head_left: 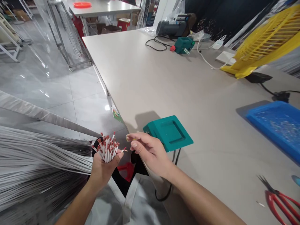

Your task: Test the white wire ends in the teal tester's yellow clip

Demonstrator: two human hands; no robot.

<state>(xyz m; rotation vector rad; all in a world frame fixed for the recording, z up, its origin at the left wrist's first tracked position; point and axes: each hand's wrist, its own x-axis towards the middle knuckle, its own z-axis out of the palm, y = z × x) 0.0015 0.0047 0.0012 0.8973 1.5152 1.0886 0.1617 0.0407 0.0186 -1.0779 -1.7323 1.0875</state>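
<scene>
My left hand (104, 170) is wrapped round a thick bundle of white cables (107, 152), whose cut ends show red tips. One cable end (124, 150) sticks out sideways between its thumb and finger, pointing toward the other hand. Just to the right is my right hand (150, 151), its thumb and forefinger curled close together. A thin yellowish sliver shows at its fingertips, too small to name. Behind this hand, a teal device (172, 131) sits at the table's edge and is partly covered by it.
Long grey-white cables (42, 150) hang at the left. On the table (187, 93) are red-handled pliers (278, 200), a blue tray (278, 125), a yellow fan (262, 40), a green machine (184, 45) and a dark motor (171, 28). Black cords hang below the teal device.
</scene>
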